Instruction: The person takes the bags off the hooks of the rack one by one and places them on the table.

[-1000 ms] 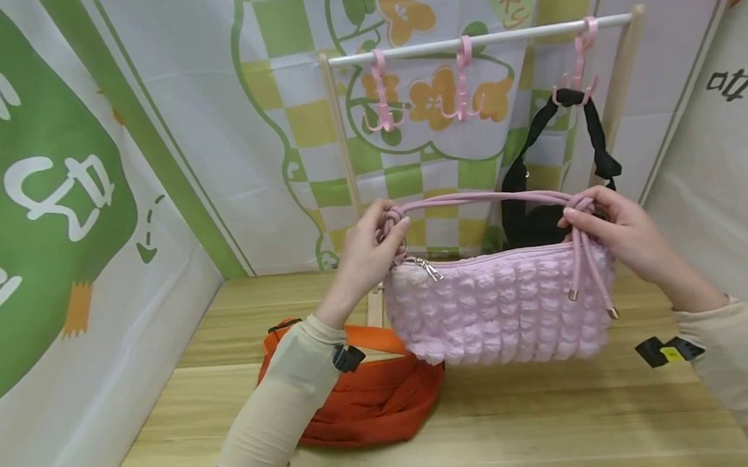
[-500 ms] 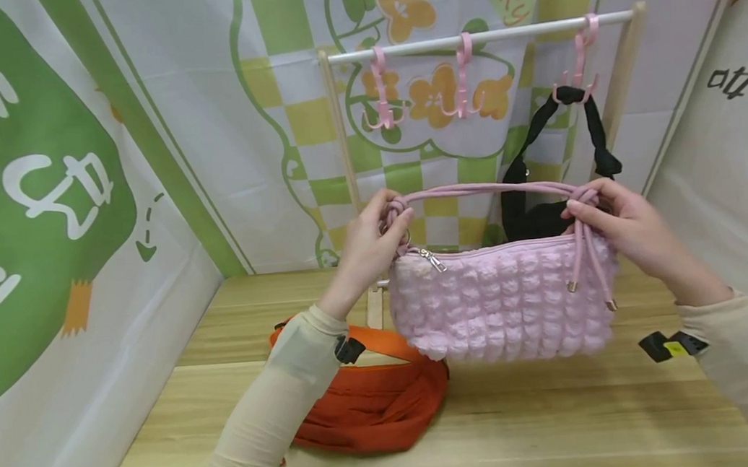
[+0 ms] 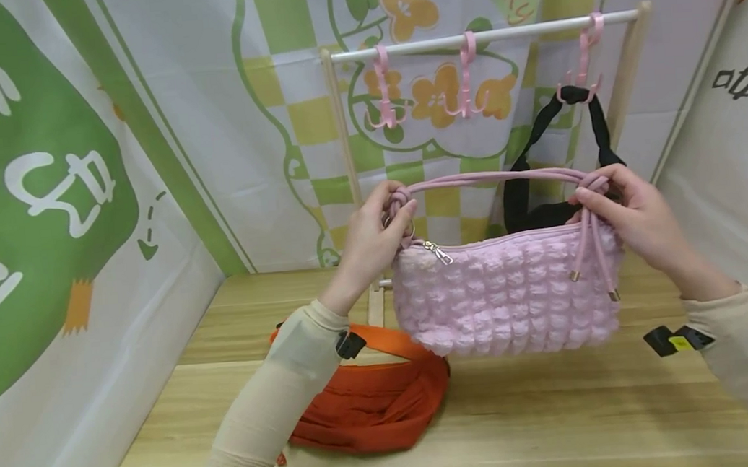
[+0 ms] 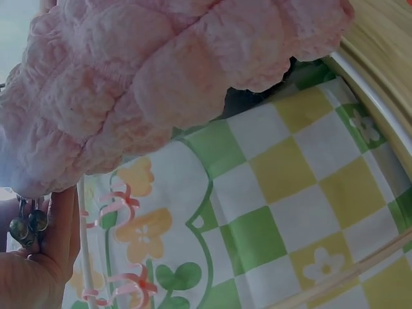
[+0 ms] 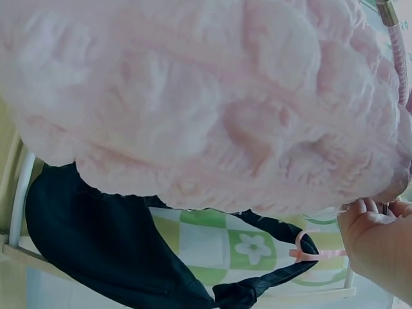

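Cord knot at one strap end pinched between thumb and fingers of left hand (image 3: 374,230); opposite knot pinched likewise by right hand (image 3: 640,215). Strap (image 3: 487,176) arched between. Pink puffy bag (image 3: 508,293) held beneath, upright, apparently off table (image 3: 589,421). Body probably light, soft, easily squashed; strap likely limp; best gripped at knots. Orange bag (image 3: 373,407) laid on table, partly hidden by left sleeve (image 3: 287,384). Behind: rack (image 3: 529,30), pink hooks (image 3: 465,75), black bag (image 3: 542,216) hung from rightmost.
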The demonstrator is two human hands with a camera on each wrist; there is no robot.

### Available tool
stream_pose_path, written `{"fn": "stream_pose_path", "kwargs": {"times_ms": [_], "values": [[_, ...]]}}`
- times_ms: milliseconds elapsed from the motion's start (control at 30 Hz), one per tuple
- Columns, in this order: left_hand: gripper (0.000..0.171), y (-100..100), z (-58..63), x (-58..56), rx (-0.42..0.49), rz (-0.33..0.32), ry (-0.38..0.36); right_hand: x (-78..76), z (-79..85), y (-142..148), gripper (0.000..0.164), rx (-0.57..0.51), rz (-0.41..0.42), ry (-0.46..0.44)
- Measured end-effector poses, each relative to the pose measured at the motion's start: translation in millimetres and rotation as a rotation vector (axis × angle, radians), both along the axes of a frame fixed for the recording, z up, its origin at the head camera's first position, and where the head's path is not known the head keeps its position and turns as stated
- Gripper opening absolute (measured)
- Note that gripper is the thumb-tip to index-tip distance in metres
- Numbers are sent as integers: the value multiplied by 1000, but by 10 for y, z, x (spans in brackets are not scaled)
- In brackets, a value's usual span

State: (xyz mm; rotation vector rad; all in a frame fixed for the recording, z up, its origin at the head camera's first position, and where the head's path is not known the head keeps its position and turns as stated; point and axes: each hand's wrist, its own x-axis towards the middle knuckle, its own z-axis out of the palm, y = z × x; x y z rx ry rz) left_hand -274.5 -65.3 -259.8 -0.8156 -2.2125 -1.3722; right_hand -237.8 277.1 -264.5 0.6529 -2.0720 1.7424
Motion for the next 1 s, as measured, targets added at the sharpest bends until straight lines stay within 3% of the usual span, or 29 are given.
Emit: {"fn": "stream_pose_path", "kwargs": {"times_ms": [267, 367, 533, 600, 733, 833, 1000], "values": [[20, 54, 39, -181, -25, 33, -8, -110, 1, -24, 13, 19, -64, -51], [19, 67, 46, -186, -21, 30, -4, -129, -3, -28, 12, 13, -91, -39], [17, 76, 52, -133, -27, 8, -23, -116, 4, 19, 10, -28, -44, -36], [17, 76, 58, -100, -47, 6, -32, -109, 12, 53, 8, 18, -54, -40], [17, 70, 51, -43, -104, 25, -63, -70, 8, 135, 5, 222, -140, -62], [17, 65, 16, -21, -122, 18, -99, -40, -11, 184, 5, 309, -135, -87], [16, 66, -60, -2, -135, -35, -171, -3, -47, 239, 6, 361, -96, -119]]}}
